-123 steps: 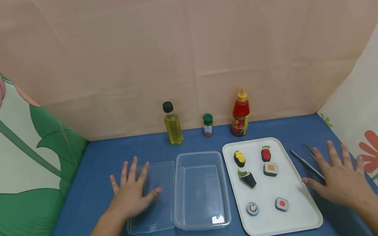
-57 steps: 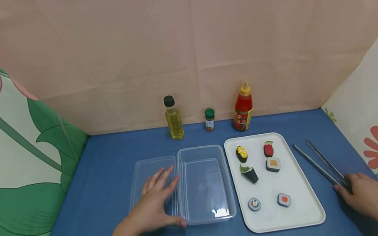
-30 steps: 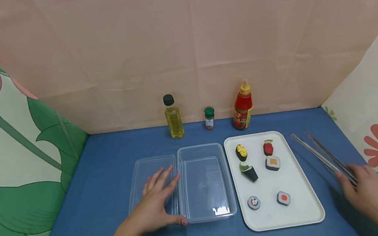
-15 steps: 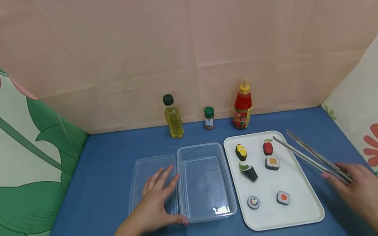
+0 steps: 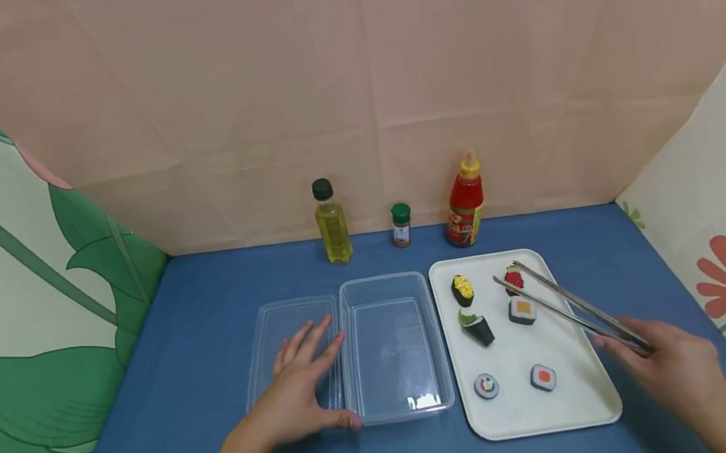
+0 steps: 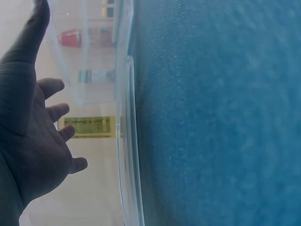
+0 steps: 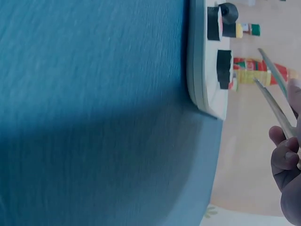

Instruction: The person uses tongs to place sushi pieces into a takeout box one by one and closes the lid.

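My right hand holds long metal tongs over the white tray. Their parted tips stand on either side of the red-topped sushi; contact cannot be made out. Several other sushi pieces lie there, among them a yellow-topped one, a dark cone roll and an orange-centred roll. In the right wrist view the tongs are spread apart. My left hand has its fingers spread above the clear lid, thumb at the near corner of the clear container.
Along the back of the blue table stand an oil bottle, a small green-capped jar and a red sauce bottle. A beige cloth wall rises behind them. The container sits between lid and tray.
My right hand has picked up the tongs from the table right of the tray and carried them left over the red-topped sushi. Earlier, my left hand shifted right toward the container, then stayed.
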Demonstrator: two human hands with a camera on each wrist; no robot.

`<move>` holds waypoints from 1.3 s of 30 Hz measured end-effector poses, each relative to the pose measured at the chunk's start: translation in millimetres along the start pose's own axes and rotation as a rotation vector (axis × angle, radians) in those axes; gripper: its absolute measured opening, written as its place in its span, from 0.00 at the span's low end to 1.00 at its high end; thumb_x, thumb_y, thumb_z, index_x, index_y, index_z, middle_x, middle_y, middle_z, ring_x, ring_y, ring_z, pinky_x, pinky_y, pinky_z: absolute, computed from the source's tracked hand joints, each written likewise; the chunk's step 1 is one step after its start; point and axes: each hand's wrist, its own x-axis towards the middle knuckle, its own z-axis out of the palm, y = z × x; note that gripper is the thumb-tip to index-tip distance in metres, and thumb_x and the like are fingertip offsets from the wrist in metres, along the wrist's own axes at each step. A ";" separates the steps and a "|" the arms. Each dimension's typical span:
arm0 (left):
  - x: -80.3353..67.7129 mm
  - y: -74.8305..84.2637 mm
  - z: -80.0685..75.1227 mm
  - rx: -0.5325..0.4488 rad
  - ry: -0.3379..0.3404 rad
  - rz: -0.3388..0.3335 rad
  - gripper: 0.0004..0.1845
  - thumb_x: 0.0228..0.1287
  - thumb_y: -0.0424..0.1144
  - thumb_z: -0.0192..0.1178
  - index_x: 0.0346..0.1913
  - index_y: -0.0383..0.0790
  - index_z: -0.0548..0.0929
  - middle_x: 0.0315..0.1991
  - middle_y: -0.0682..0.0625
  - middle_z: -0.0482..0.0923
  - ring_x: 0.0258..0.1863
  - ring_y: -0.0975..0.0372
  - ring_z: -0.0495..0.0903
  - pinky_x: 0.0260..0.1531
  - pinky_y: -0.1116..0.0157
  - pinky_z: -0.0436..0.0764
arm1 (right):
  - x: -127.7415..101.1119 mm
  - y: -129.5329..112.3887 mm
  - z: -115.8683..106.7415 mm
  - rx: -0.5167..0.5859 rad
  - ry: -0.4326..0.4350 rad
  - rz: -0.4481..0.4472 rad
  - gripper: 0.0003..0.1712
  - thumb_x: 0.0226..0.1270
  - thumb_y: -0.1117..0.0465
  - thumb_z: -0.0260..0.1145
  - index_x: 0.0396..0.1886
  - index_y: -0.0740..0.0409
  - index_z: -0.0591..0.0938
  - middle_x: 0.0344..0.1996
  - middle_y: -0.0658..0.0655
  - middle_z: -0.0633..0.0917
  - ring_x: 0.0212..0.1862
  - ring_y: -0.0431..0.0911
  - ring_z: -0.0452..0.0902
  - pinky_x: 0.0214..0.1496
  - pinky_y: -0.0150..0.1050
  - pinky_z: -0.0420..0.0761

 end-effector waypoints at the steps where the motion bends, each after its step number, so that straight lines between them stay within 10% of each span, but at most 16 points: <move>1: 0.1 -0.1 0.1 0.003 0.001 0.002 0.70 0.38 0.74 0.77 0.84 0.51 0.57 0.86 0.54 0.39 0.83 0.45 0.38 0.72 0.29 0.42 | -0.2 -2.1 0.9 0.009 0.014 -0.016 0.31 0.48 0.50 0.87 0.46 0.68 0.89 0.28 0.62 0.87 0.24 0.46 0.77 0.21 0.34 0.74; 39: -0.1 0.4 2.2 -0.025 -0.001 -0.014 0.69 0.39 0.71 0.79 0.83 0.50 0.58 0.85 0.49 0.44 0.82 0.42 0.41 0.70 0.27 0.42 | 5.7 -52.5 32.6 0.058 0.036 -0.214 0.24 0.53 0.52 0.84 0.43 0.65 0.91 0.29 0.57 0.89 0.25 0.43 0.80 0.25 0.44 0.79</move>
